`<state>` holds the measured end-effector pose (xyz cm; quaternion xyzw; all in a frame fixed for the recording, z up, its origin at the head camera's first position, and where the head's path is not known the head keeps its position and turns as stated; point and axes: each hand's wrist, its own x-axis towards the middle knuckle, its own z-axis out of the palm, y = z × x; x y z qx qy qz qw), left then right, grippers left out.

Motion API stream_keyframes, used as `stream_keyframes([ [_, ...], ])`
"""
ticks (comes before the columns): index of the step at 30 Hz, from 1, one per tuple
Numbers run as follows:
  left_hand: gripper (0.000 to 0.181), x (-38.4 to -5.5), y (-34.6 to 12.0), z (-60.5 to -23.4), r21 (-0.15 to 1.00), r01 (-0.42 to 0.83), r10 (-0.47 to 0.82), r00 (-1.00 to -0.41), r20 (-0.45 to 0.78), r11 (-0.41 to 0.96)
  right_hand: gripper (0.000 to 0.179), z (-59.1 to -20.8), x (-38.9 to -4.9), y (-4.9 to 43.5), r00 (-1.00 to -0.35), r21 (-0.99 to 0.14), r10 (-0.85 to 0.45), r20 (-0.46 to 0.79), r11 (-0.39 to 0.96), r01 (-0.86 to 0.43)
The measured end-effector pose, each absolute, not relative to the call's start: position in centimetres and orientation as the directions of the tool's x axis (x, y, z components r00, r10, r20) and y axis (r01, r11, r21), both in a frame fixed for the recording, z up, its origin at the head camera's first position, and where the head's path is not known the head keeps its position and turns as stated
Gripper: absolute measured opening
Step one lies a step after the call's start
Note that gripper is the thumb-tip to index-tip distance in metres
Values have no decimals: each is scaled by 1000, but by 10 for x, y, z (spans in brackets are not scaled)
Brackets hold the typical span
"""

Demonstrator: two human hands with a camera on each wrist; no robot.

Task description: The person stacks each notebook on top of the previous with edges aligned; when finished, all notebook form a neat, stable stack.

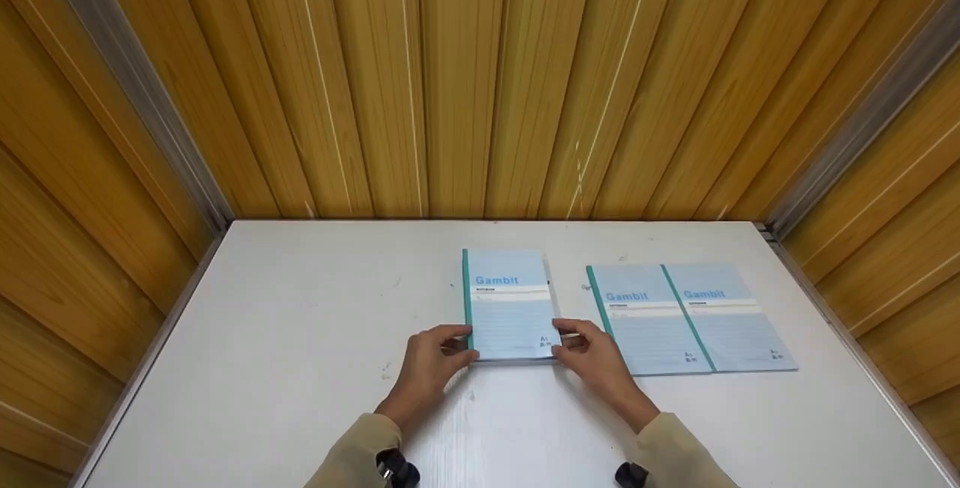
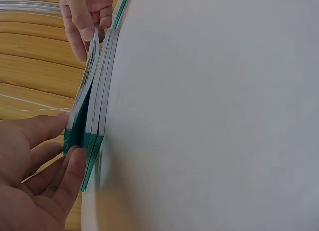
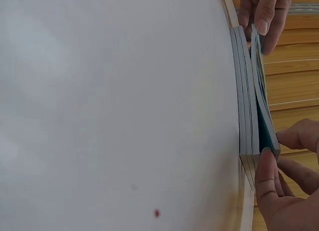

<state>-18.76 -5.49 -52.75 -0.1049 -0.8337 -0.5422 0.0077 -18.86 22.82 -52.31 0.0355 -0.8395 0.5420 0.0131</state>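
Note:
A light-blue "Gambit" notebook [image 1: 511, 323] with a green spine lies over a stack of similar notebooks [image 2: 102, 91] near the middle of the table. Its front edge is raised, leaving a gap above the stack in both wrist views. My left hand [image 1: 429, 366] pinches this top notebook at the near corner of its spine. On the opposite side, my right hand [image 1: 598, 364] pinches the near right corner between thumb and fingers. The lower notebooks [image 3: 244, 101] lie flat, their edges roughly aligned.
Two more light-blue notebooks, a left one [image 1: 649, 342] and a right one [image 1: 742, 338], lie side by side to the right on the white table [image 1: 300, 323]. Wood-patterned panels [image 1: 457, 83] enclose the table's back and sides.

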Motion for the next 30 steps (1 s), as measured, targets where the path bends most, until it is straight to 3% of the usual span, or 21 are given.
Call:
stream_keyframes([
  [11,40,-189,-51,-530,860,254,198,-963,182,442,37,-524,-187,230,-997,-887,-36,75,455,-83],
  [30,52,-190,-52,-531,863,226,244,-962,125,451,50,-523,-183,229,-995,-863,-101,21,500,-69],
])
